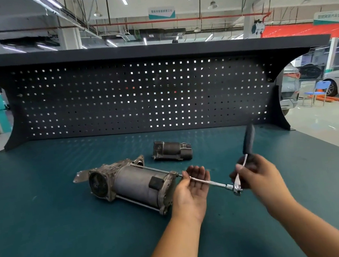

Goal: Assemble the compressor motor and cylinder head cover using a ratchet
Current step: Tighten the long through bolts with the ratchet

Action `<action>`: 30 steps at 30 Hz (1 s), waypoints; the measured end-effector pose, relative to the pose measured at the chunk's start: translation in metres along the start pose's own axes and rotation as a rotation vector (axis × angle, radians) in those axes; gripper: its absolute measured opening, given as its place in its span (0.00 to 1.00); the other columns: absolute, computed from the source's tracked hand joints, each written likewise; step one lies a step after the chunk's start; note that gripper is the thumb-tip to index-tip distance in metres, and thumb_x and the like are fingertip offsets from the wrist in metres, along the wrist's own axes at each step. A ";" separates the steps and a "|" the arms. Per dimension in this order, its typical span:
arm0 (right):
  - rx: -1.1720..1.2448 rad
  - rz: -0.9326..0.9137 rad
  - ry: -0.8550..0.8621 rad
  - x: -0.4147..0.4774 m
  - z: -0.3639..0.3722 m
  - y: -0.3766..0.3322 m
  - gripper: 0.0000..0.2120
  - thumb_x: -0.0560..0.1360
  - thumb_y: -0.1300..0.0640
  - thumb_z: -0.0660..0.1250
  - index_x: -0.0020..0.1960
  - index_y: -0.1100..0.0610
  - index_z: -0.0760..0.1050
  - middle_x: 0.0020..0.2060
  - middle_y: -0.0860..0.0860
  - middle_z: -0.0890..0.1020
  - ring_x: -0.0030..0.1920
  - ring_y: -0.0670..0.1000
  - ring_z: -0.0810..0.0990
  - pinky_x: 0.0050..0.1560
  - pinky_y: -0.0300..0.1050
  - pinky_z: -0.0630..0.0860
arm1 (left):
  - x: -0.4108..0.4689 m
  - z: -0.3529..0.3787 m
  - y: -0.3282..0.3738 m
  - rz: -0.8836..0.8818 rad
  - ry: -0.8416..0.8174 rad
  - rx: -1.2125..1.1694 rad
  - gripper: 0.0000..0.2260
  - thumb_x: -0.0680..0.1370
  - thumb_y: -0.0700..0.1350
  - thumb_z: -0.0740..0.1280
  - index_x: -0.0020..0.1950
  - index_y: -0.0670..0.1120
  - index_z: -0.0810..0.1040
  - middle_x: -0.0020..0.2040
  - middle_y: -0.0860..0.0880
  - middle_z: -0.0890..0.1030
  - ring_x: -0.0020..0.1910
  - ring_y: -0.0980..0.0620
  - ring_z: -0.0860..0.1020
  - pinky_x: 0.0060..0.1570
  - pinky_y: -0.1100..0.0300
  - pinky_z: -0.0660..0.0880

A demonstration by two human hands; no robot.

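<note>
The grey compressor motor (132, 183) lies on its side on the green bench top, with long through-bolts along its body. A ratchet (248, 142) with a black handle carries a chrome extension bar (209, 183) that reaches a bolt head at the motor's right end. My left hand (192, 186) lies palm up under the extension, thumb over the bar, fingers relaxed. My right hand (255, 173) grips the ratchet's metal neck near its head, with the black handle pointing up and away.
A second, smaller dark motor part (172, 150) lies behind on the bench mat (71, 236). A black pegboard back panel (139, 95) stands along the far edge. A workshop with parked cars and a blue chair lies off to the right.
</note>
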State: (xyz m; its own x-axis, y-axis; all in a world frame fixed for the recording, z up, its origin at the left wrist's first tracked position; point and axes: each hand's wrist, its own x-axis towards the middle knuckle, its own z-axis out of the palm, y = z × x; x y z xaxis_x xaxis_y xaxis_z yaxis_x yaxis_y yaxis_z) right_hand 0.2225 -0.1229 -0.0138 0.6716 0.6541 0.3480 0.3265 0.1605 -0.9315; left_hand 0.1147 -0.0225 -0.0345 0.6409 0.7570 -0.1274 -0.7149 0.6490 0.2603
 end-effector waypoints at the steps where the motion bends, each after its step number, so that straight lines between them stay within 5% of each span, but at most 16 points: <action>1: 0.224 0.305 -0.034 0.009 -0.004 -0.002 0.04 0.77 0.66 0.63 0.44 0.61 0.72 0.29 0.54 0.82 0.29 0.52 0.81 0.28 0.42 0.78 | 0.000 -0.001 -0.001 0.000 -0.005 -0.002 0.15 0.82 0.42 0.56 0.43 0.36 0.75 0.33 0.41 0.82 0.31 0.47 0.83 0.32 0.51 0.81; 2: 0.364 0.485 -0.059 0.015 -0.007 -0.002 0.04 0.78 0.67 0.62 0.44 0.65 0.72 0.29 0.57 0.82 0.26 0.52 0.81 0.25 0.42 0.78 | -0.001 -0.001 -0.001 0.004 -0.004 -0.001 0.14 0.82 0.42 0.56 0.42 0.36 0.75 0.32 0.41 0.81 0.31 0.47 0.83 0.33 0.50 0.81; 4: 0.325 0.480 -0.110 0.016 -0.010 0.003 0.03 0.78 0.67 0.62 0.44 0.66 0.72 0.29 0.57 0.82 0.27 0.52 0.81 0.25 0.41 0.78 | -0.001 -0.002 -0.004 0.018 0.024 0.027 0.13 0.82 0.41 0.57 0.41 0.37 0.74 0.30 0.42 0.80 0.28 0.48 0.82 0.32 0.50 0.81; 9: -0.516 -0.874 -0.118 -0.012 -0.012 0.011 0.02 0.78 0.56 0.61 0.46 0.53 0.69 0.35 0.47 0.80 0.38 0.47 0.76 0.38 0.36 0.72 | 0.002 0.003 -0.003 0.026 0.039 0.043 0.13 0.81 0.42 0.59 0.39 0.38 0.73 0.28 0.43 0.80 0.27 0.48 0.82 0.28 0.53 0.80; 11: -0.667 -1.048 -0.111 -0.012 -0.009 0.015 0.03 0.79 0.55 0.59 0.48 0.54 0.69 0.35 0.49 0.80 0.36 0.49 0.73 0.36 0.39 0.71 | 0.002 0.003 -0.002 0.027 0.032 0.038 0.13 0.81 0.42 0.59 0.40 0.38 0.74 0.28 0.43 0.81 0.27 0.49 0.82 0.28 0.54 0.80; 14: -0.298 -0.333 0.017 -0.005 -0.002 0.007 0.07 0.76 0.64 0.65 0.45 0.54 0.71 0.36 0.52 0.84 0.34 0.48 0.81 0.37 0.39 0.76 | 0.002 0.000 0.000 -0.002 0.020 0.035 0.14 0.82 0.44 0.58 0.42 0.37 0.76 0.31 0.42 0.82 0.30 0.48 0.83 0.33 0.52 0.81; 17: 0.198 0.348 -0.069 0.017 -0.009 0.002 0.02 0.77 0.67 0.63 0.46 0.66 0.73 0.32 0.58 0.84 0.29 0.52 0.82 0.30 0.44 0.79 | 0.001 -0.001 -0.001 -0.006 0.019 0.043 0.15 0.82 0.44 0.56 0.43 0.37 0.76 0.33 0.43 0.82 0.32 0.48 0.83 0.35 0.54 0.81; 19: 0.165 0.298 -0.107 0.016 -0.010 0.005 0.03 0.77 0.67 0.64 0.47 0.67 0.72 0.30 0.55 0.84 0.29 0.50 0.83 0.30 0.43 0.79 | 0.001 -0.002 -0.002 0.018 0.052 0.064 0.14 0.82 0.43 0.58 0.42 0.37 0.75 0.30 0.43 0.81 0.29 0.49 0.82 0.32 0.54 0.81; 23: -0.512 -0.804 -0.064 -0.016 -0.007 0.016 0.06 0.79 0.57 0.61 0.45 0.59 0.71 0.34 0.50 0.81 0.35 0.52 0.80 0.38 0.42 0.74 | 0.003 0.000 -0.004 0.027 0.057 0.061 0.13 0.81 0.44 0.60 0.39 0.38 0.74 0.29 0.44 0.81 0.28 0.49 0.82 0.29 0.54 0.81; 25: -0.679 -1.110 -0.127 -0.020 -0.004 0.021 0.07 0.80 0.56 0.56 0.49 0.57 0.70 0.35 0.53 0.80 0.35 0.53 0.76 0.37 0.41 0.73 | 0.004 0.001 -0.003 0.025 0.062 0.056 0.13 0.81 0.44 0.60 0.39 0.39 0.73 0.28 0.44 0.81 0.27 0.50 0.82 0.28 0.56 0.80; 27: -0.565 -0.856 -0.028 -0.022 0.002 0.021 0.00 0.78 0.59 0.61 0.49 0.56 0.70 0.35 0.49 0.82 0.35 0.48 0.78 0.36 0.35 0.72 | 0.004 -0.001 -0.002 0.020 0.057 0.055 0.14 0.81 0.45 0.60 0.39 0.38 0.74 0.29 0.43 0.81 0.28 0.49 0.82 0.28 0.55 0.80; 30: 0.083 0.077 0.021 -0.001 0.003 0.005 0.02 0.77 0.66 0.64 0.46 0.62 0.71 0.31 0.51 0.83 0.29 0.45 0.81 0.32 0.37 0.77 | 0.002 -0.003 0.000 0.003 0.031 0.028 0.15 0.81 0.45 0.59 0.42 0.36 0.76 0.33 0.42 0.82 0.31 0.47 0.83 0.30 0.53 0.81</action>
State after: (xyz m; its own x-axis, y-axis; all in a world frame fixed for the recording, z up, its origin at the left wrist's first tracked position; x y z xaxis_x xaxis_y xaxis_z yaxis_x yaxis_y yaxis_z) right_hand 0.2212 -0.1208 -0.0191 0.7064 0.6516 0.2764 0.2174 0.1719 -0.9608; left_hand 0.1152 -0.0208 -0.0375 0.6297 0.7609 -0.1564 -0.7081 0.6450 0.2872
